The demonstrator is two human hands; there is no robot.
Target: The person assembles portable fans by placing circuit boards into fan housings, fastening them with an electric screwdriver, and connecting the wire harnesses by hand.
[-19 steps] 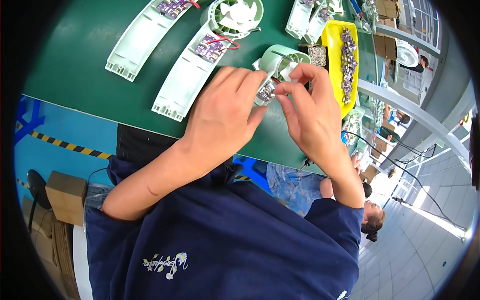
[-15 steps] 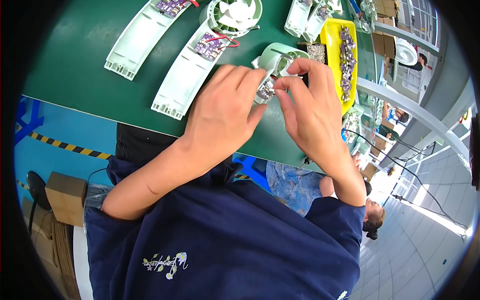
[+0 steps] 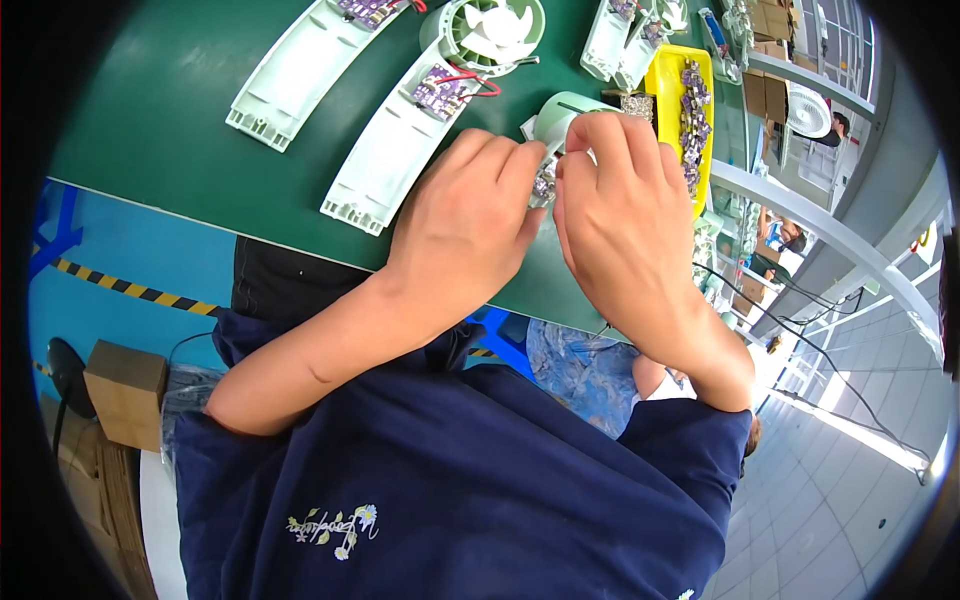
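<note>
My left hand is closed on a pale green fan housing, its round end showing beyond my fingers. Between the two hands a bit of a small circuit board shows in the housing's handle part. Over that spot my right hand is bent into a pinch; whatever its fingertips hold is hidden behind the hand. Left of my hands lies an open housing half with a purple circuit board, red wires and a round part holding a white fan.
Another housing half lies at the far left of the green table. At the right stands a yellow tray of small circuit boards, beside a box of small metal parts. More housings lie behind.
My right hand has closed in toward the left one, its fingers drawn from a spread pinch to a tighter one. The view has shifted slightly.
</note>
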